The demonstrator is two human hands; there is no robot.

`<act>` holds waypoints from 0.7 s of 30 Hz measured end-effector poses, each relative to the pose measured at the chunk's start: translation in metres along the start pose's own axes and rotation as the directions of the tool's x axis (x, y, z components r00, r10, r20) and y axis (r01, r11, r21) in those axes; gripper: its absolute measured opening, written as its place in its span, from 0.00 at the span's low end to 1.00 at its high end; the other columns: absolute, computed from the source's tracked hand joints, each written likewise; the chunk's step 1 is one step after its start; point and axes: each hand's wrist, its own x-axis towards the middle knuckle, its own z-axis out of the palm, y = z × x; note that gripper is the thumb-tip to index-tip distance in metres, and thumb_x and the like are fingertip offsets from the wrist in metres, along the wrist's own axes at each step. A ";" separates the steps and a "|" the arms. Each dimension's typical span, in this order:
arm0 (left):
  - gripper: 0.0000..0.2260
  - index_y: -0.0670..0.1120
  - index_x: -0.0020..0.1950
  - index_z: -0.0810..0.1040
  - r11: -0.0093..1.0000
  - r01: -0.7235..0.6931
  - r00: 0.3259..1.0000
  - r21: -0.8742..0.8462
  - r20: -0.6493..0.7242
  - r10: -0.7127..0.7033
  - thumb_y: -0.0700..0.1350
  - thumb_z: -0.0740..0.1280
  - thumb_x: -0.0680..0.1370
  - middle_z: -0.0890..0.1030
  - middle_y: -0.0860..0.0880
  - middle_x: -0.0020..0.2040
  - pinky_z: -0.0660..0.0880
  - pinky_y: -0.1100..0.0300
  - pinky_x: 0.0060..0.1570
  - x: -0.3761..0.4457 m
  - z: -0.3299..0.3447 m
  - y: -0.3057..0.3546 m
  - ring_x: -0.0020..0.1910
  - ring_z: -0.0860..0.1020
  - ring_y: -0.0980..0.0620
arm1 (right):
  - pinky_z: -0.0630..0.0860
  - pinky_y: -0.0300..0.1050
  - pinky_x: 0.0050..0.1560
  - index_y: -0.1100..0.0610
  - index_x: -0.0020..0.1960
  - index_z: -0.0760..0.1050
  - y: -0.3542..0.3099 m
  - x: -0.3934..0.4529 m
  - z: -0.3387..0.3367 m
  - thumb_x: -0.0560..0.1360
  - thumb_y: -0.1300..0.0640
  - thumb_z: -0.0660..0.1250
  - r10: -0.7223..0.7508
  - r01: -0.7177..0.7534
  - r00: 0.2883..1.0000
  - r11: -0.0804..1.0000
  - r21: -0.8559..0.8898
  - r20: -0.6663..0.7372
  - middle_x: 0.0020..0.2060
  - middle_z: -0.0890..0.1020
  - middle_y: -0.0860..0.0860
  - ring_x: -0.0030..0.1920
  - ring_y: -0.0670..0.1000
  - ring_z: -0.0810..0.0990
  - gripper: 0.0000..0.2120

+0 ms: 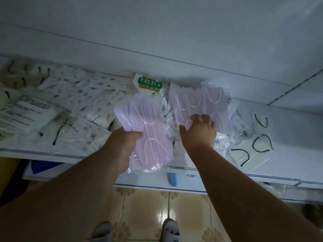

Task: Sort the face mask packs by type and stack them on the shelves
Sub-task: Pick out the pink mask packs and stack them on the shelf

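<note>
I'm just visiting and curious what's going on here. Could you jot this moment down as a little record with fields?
left hand: grips a clear plastic pack of pink pleated masks
right hand: rests on a second pink mask pack lying on the white shelf
behind: white N95 pack with green label
far right: white masks with black ear loops

Bare forearms, pale slippers (170, 229)

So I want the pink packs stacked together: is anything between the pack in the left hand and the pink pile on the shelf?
Only the right hand, resting on that pink pile. The held pink pack otherwise has an open path.
</note>
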 end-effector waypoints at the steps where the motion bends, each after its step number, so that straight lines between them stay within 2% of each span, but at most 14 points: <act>1: 0.07 0.45 0.51 0.82 1.000 0.023 1.000 -0.006 -0.017 -0.023 0.36 0.71 0.76 0.83 0.45 0.47 0.74 0.51 0.53 0.000 0.010 -0.004 0.49 0.80 0.43 | 0.59 0.58 0.74 0.51 0.74 0.64 0.013 0.009 -0.003 0.77 0.42 0.65 0.022 -0.022 1.000 0.998 -0.058 0.005 0.77 0.59 0.60 0.76 0.63 0.56 0.29; 3: 0.08 0.42 0.55 0.82 0.998 0.062 0.997 -0.005 -0.036 -0.062 0.38 0.71 0.77 0.81 0.44 0.48 0.72 0.53 0.51 0.001 0.029 -0.016 0.48 0.78 0.44 | 0.50 0.60 0.77 0.48 0.80 0.50 0.037 0.028 -0.006 0.77 0.38 0.64 0.080 -0.070 0.994 0.990 -0.123 0.077 0.80 0.46 0.62 0.79 0.64 0.44 0.39; 4: 0.09 0.42 0.57 0.81 0.997 0.071 0.997 0.000 -0.042 -0.071 0.39 0.71 0.77 0.81 0.43 0.48 0.71 0.54 0.50 0.003 0.038 -0.022 0.48 0.78 0.44 | 0.48 0.59 0.78 0.47 0.81 0.46 0.048 0.036 -0.007 0.76 0.37 0.65 0.105 -0.087 0.987 0.985 -0.151 0.123 0.80 0.45 0.62 0.79 0.64 0.44 0.42; 5: 0.10 0.41 0.58 0.80 0.997 0.077 0.996 0.009 -0.054 -0.077 0.40 0.71 0.77 0.80 0.43 0.47 0.71 0.55 0.48 0.003 0.048 -0.027 0.46 0.77 0.45 | 0.50 0.59 0.78 0.47 0.81 0.44 0.058 0.043 -0.009 0.76 0.39 0.66 0.114 -0.088 0.982 0.982 -0.168 0.149 0.80 0.49 0.62 0.79 0.64 0.48 0.43; 8: 0.09 0.42 0.57 0.77 0.995 0.091 0.992 0.044 -0.095 -0.087 0.43 0.71 0.78 0.77 0.45 0.41 0.69 0.59 0.40 0.002 0.073 -0.035 0.39 0.75 0.47 | 0.61 0.55 0.71 0.49 0.79 0.50 0.073 0.054 -0.015 0.77 0.55 0.66 0.047 -0.035 0.994 0.991 -0.129 0.097 0.74 0.64 0.59 0.73 0.61 0.63 0.37; 9: 0.12 0.42 0.58 0.78 0.994 0.102 0.990 0.044 -0.106 -0.097 0.44 0.72 0.77 0.79 0.43 0.44 0.73 0.58 0.43 0.003 0.079 -0.038 0.41 0.77 0.45 | 0.64 0.54 0.69 0.50 0.79 0.52 0.075 0.053 -0.017 0.76 0.60 0.64 0.025 -0.019 0.997 0.996 -0.085 0.067 0.72 0.67 0.58 0.71 0.60 0.66 0.36; 10: 0.15 0.41 0.61 0.78 0.993 0.109 0.989 0.041 -0.110 -0.104 0.45 0.72 0.77 0.82 0.42 0.50 0.76 0.54 0.50 0.003 0.084 -0.039 0.47 0.80 0.42 | 0.65 0.54 0.67 0.51 0.79 0.53 0.078 0.053 -0.019 0.76 0.63 0.61 0.006 -0.005 0.999 1.000 -0.025 0.038 0.70 0.69 0.57 0.69 0.60 0.68 0.34; 11: 0.16 0.42 0.62 0.78 0.993 0.113 0.988 0.025 -0.108 -0.110 0.46 0.72 0.76 0.82 0.42 0.54 0.75 0.52 0.54 0.003 0.089 -0.041 0.51 0.80 0.40 | 0.67 0.54 0.66 0.51 0.78 0.55 0.080 0.051 -0.021 0.75 0.65 0.59 -0.004 0.004 1.000 0.999 0.052 0.006 0.69 0.71 0.56 0.68 0.59 0.69 0.33; 13: 0.13 0.43 0.62 0.78 0.994 0.106 0.989 -0.010 -0.105 -0.107 0.45 0.70 0.78 0.81 0.43 0.51 0.72 0.54 0.47 0.001 0.098 -0.043 0.47 0.78 0.42 | 0.70 0.54 0.65 0.51 0.76 0.59 0.083 0.045 -0.021 0.74 0.66 0.58 -0.036 0.042 0.999 0.976 0.216 -0.029 0.67 0.74 0.56 0.66 0.58 0.72 0.32; 15: 0.12 0.42 0.63 0.78 0.993 0.110 0.990 -0.052 -0.084 -0.114 0.43 0.68 0.80 0.79 0.44 0.48 0.69 0.53 0.46 0.000 0.105 -0.043 0.45 0.76 0.44 | 0.70 0.56 0.65 0.49 0.76 0.60 0.083 0.038 -0.015 0.77 0.61 0.62 -0.140 0.137 0.990 0.975 0.174 0.002 0.69 0.71 0.57 0.66 0.59 0.70 0.29; 17: 0.14 0.42 0.65 0.77 0.993 0.097 0.992 -0.063 -0.070 -0.101 0.42 0.68 0.80 0.78 0.43 0.50 0.69 0.53 0.51 -0.001 0.110 -0.041 0.50 0.76 0.44 | 0.66 0.59 0.68 0.46 0.77 0.57 0.082 0.035 -0.008 0.79 0.46 0.64 -0.195 0.195 0.978 0.981 -0.002 0.074 0.72 0.65 0.59 0.70 0.61 0.65 0.30; 18: 0.14 0.41 0.66 0.77 0.995 0.088 0.993 -0.056 -0.068 -0.092 0.42 0.68 0.80 0.78 0.43 0.49 0.69 0.54 0.50 -0.001 0.111 -0.041 0.49 0.76 0.44 | 0.66 0.59 0.69 0.46 0.78 0.55 0.082 0.036 -0.005 0.78 0.41 0.64 -0.177 0.182 0.980 0.982 -0.047 0.092 0.72 0.64 0.59 0.70 0.62 0.64 0.32; 19: 0.15 0.40 0.66 0.76 0.995 0.080 0.995 -0.056 -0.061 -0.083 0.42 0.67 0.80 0.76 0.43 0.45 0.68 0.56 0.46 0.000 0.112 -0.041 0.44 0.75 0.44 | 0.66 0.59 0.69 0.47 0.78 0.54 0.081 0.039 -0.003 0.77 0.39 0.65 -0.142 0.146 0.986 0.988 -0.047 0.092 0.71 0.64 0.60 0.70 0.62 0.65 0.35; 21: 0.16 0.37 0.67 0.75 0.996 0.076 0.994 -0.054 -0.071 -0.080 0.41 0.66 0.81 0.71 0.45 0.36 0.64 0.60 0.36 0.000 0.111 -0.041 0.34 0.69 0.49 | 0.69 0.58 0.66 0.51 0.77 0.53 0.078 0.044 -0.002 0.75 0.44 0.70 -0.056 0.051 0.996 0.996 0.068 0.076 0.68 0.66 0.60 0.66 0.63 0.69 0.39</act>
